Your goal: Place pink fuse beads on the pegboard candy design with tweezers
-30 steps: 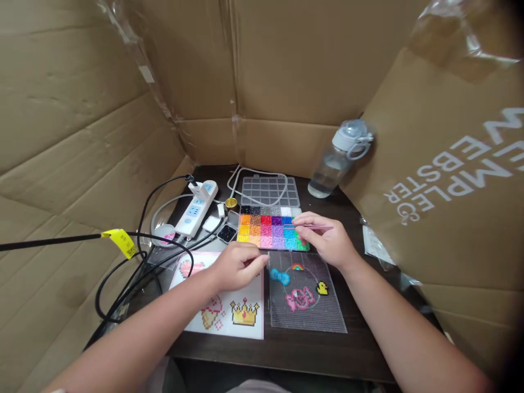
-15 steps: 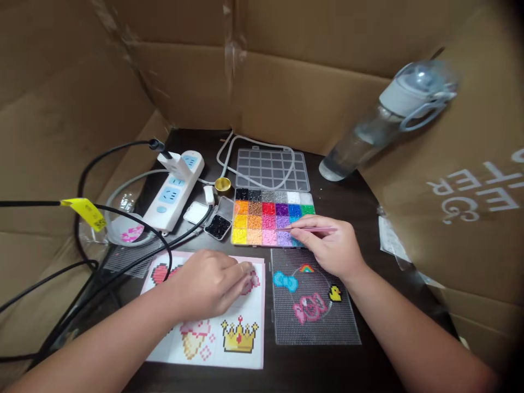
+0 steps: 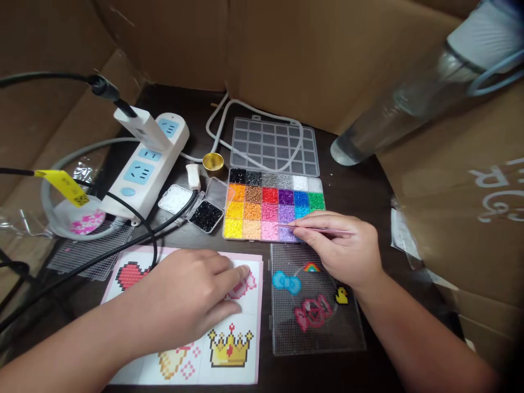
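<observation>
My right hand (image 3: 347, 245) pinches pink tweezers (image 3: 341, 232), their tips over the light pink beads in the front row of the divided bead box (image 3: 245, 240). On a printed pattern sheet (image 3: 229, 375) lies my left hand (image 3: 196, 292), empty, its fingertips at the pink candy picture (image 3: 245, 285) and its thumb apart. The sheet also shows a heart (image 3: 130, 275) and a crown (image 3: 230, 349). Below my right hand is a clear pegboard (image 3: 323, 341) with a blue bow (image 3: 287, 283), a rainbow (image 3: 311, 267), a yellow duck (image 3: 341, 295) and a pink bead candy (image 3: 313, 313).
Left stand a power strip (image 3: 141, 174) with a plugged-in adapter, black cables and a dish of pink beads (image 3: 88, 221). Small boxes hold black (image 3: 207, 216) and white beads (image 3: 175, 198). Behind are a gold cup (image 3: 213, 162) and the lid (image 3: 270, 143); a bottle (image 3: 380, 125) leans right.
The view has moved closer and lower. My left fingers have settled flatter over the candy picture. The tweezers stay in my right hand, tips still at the front pink beads.
</observation>
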A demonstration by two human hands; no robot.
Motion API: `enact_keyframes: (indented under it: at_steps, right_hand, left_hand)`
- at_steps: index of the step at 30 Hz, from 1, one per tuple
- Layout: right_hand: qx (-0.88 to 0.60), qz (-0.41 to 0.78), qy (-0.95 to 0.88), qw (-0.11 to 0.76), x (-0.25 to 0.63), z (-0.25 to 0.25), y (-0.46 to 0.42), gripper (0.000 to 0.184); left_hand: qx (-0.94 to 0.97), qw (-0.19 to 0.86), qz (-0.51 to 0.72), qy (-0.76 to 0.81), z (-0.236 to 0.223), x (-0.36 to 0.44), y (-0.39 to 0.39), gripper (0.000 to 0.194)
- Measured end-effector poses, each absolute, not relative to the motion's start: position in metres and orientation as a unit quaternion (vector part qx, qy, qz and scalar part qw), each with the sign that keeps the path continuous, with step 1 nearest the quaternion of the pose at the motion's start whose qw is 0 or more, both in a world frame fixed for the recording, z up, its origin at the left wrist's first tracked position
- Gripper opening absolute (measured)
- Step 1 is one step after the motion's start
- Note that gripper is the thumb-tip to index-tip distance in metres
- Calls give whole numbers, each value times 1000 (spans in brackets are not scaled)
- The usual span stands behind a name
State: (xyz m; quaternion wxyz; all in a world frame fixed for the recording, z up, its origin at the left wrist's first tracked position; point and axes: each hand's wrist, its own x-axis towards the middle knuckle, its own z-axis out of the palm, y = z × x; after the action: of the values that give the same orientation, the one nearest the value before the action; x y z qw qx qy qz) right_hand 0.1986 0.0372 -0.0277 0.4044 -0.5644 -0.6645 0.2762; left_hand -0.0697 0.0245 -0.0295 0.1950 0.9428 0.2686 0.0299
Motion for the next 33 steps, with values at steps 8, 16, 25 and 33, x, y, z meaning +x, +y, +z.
enact_keyframes:
  at_steps: [8, 16, 25, 33]
  right_hand:
    - [-568, 267, -669, 398, 197, -30, 37, 6]
    - [-574, 274, -665, 391, 196, -30, 38, 4]
    - [-570, 288, -667, 384, 196, -30, 38, 6]
    - [-575, 296, -656, 389, 196, -31, 38, 5]
  left_hand:
    - [938, 197, 22, 284, -26, -68, 26, 28]
    - [936, 207, 29, 282, -29, -67, 26, 23]
    - [934, 207, 41, 288, -30, -66, 25, 18]
    - [934, 205, 37, 291, -30, -66, 25, 19]
